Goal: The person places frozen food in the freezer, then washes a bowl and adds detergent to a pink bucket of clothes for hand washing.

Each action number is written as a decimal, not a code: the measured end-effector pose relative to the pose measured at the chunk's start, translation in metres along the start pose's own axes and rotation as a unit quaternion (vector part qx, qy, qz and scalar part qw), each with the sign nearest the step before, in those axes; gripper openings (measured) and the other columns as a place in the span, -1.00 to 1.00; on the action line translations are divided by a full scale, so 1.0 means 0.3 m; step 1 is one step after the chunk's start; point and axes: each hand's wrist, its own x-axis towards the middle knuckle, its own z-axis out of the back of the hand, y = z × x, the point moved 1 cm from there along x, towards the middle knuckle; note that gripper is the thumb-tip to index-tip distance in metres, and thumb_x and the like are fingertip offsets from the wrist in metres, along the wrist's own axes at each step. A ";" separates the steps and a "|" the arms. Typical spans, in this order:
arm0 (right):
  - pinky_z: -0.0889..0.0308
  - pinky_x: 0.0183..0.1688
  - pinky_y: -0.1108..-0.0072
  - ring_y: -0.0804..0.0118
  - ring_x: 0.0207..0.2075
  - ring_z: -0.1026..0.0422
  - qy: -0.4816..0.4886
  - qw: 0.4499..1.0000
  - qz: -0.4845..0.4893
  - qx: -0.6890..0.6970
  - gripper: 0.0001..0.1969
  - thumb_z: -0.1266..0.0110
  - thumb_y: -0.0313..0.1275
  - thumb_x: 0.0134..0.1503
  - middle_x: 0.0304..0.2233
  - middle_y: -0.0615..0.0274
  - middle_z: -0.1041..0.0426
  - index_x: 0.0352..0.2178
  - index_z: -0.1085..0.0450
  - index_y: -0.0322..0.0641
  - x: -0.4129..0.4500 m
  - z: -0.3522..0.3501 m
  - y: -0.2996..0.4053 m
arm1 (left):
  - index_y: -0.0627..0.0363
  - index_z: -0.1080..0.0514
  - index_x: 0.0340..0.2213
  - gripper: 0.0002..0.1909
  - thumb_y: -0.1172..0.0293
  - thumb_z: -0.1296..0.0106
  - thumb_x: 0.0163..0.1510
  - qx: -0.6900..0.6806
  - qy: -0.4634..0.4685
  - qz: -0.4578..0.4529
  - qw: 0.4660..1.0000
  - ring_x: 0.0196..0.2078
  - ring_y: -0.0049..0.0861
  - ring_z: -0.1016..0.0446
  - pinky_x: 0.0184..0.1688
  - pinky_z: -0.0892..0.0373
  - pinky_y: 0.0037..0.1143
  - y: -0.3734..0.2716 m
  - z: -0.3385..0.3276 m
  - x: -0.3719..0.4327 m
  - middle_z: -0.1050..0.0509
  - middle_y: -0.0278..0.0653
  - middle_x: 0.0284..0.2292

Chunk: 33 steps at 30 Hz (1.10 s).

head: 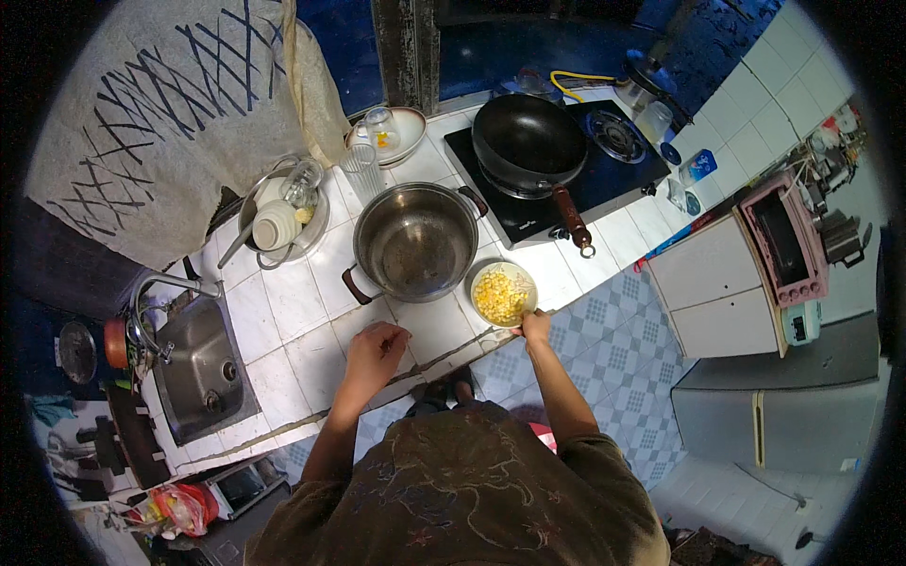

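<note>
In the head view, a light-coloured bowl [529,279] of yellow corn kernels [500,297] is near the counter's front edge. My right hand [536,327] grips its rim at the near right. To the left, my left hand [377,354] hangs over the tiles with its fingers curled; nothing shows in it, though the inside of the palm is hidden. Just beyond both hands stands a steel pot [415,242] with two dark side handles and no visible food in it. It sits close to the bowl's left side.
A black wok [529,138] rests on the left burner of a gas stove [488,205], its wooden handle pointing towards me. A pan with bowls [276,225], a ribbed glass [362,172] and a plate [410,134] stand at the back left. The sink [191,354] lies left.
</note>
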 end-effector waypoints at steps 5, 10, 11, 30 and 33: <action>-0.39 -0.71 0.63 0.27 -0.61 -0.41 -0.013 0.999 0.018 -0.038 -0.67 0.19 -0.61 -0.09 -0.44 -0.03 -0.40 -0.24 -0.25 -0.63 0.022 -0.026 -0.020 | 0.26 -0.43 -0.54 -0.90 0.46 0.00 -0.09 0.031 0.020 0.006 0.999 -0.60 -0.36 -0.35 -0.55 -0.25 -0.47 0.003 0.027 -0.036 -0.39 -0.14 -0.60; -0.38 -0.68 0.65 0.39 -0.63 -0.38 0.061 0.994 -0.065 0.066 -0.69 0.10 -0.44 0.00 -0.51 0.13 -0.40 -0.21 -0.26 -0.41 0.054 0.000 -0.003 | 0.25 -0.42 -0.54 -0.88 0.44 0.00 -0.09 0.010 0.052 0.003 0.999 -0.60 -0.34 -0.36 -0.56 -0.25 -0.46 0.003 -0.027 -0.049 -0.39 -0.14 -0.60; -0.38 -0.68 0.65 0.39 -0.63 -0.38 0.052 0.994 -0.065 0.071 -0.69 0.10 -0.44 0.00 -0.51 0.13 -0.40 -0.21 -0.26 -0.41 0.054 0.025 -0.004 | 0.24 -0.41 -0.55 -0.88 0.42 -0.01 -0.09 -0.002 0.060 0.030 0.998 -0.61 -0.33 -0.36 -0.56 -0.25 -0.45 -0.012 -0.056 -0.049 -0.39 -0.14 -0.61; -0.25 -0.71 0.66 0.46 -0.71 -0.32 -0.008 0.989 -0.007 0.149 -0.95 0.00 -0.54 -0.08 -0.60 0.20 -0.40 -0.56 -0.28 -0.27 0.348 1.238 -0.040 | 0.14 -0.37 -0.40 -0.84 0.52 0.07 -0.12 -0.083 0.275 -0.156 0.945 -0.58 -0.44 -0.30 -0.50 -0.25 -0.52 -0.714 -1.307 0.284 -0.30 -0.21 -0.59; -0.27 -0.69 0.66 0.46 -0.70 -0.33 -0.073 0.985 -0.022 0.157 -0.93 0.01 -0.50 -0.06 -0.57 0.20 -0.41 -0.51 -0.32 -0.29 0.437 1.581 0.034 | 0.14 -0.38 -0.40 -0.82 0.54 0.08 -0.15 -0.069 0.307 -0.251 0.915 -0.48 -0.42 -0.38 -0.45 -0.29 -0.53 -0.925 -1.589 0.343 -0.35 -0.14 -0.40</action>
